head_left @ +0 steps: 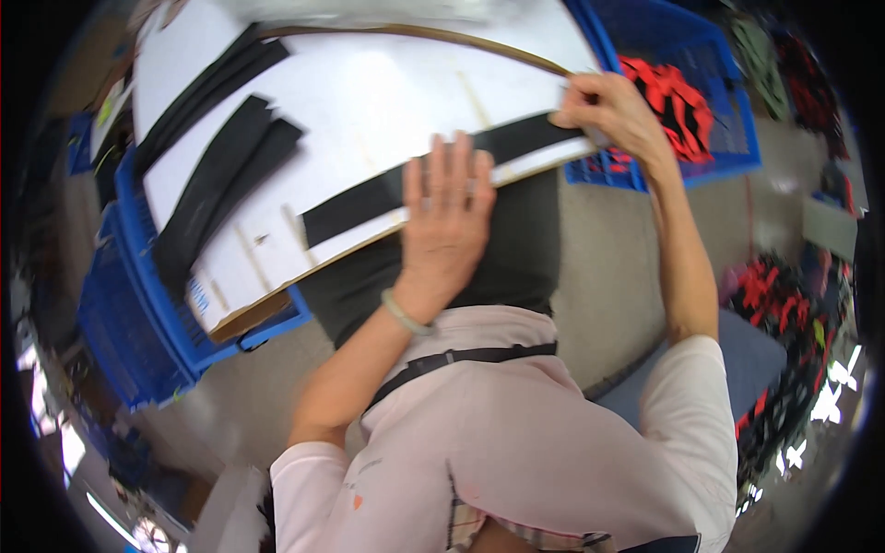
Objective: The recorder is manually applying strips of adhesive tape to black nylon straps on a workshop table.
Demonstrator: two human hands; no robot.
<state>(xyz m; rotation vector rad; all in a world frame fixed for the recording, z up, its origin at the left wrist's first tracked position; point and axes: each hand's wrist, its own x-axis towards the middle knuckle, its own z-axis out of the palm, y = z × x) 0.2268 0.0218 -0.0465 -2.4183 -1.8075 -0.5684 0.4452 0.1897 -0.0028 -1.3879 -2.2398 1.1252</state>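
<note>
A long black fabric strip lies along the near edge of a white board. My left hand rests flat on its middle, fingers stretched out and slightly apart. At the strip's right end, my right hand is closed, with thumb and fingertips pinched on the fabric near the board's corner. Two groups of black strips lie on the board's left part: one bundle fans out in overlapping layers, and another bundle sits farther back. Strips of tan tape mark the white surface.
A blue crate with red and black pieces stands at the right. Another blue crate is at the left, under the board. A brown curved band runs along the back. Dark red and black material is heaped at far right.
</note>
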